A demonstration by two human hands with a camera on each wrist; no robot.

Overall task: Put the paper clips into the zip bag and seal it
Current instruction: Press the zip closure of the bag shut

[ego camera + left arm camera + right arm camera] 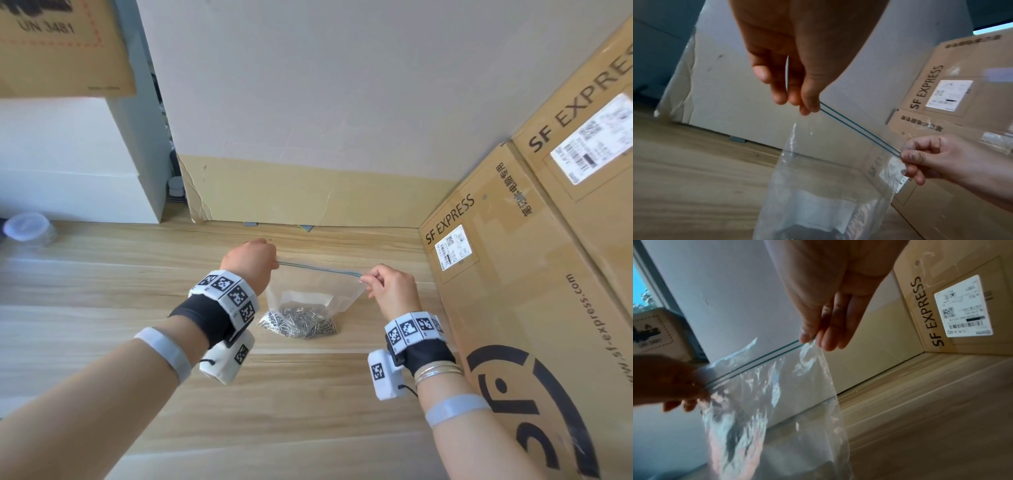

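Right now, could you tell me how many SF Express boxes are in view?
2: the nearer box on the table's right side, and the farther box behind it, beside the wall. Others may be out of frame.

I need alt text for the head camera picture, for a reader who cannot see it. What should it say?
Two hands hold a clear zip bag upright over a wooden table, the left hand and right hand each pinching one end of its blue zip strip. Paper clips lie heaped in the bag's bottom. Cardboard boxes stand at the right.
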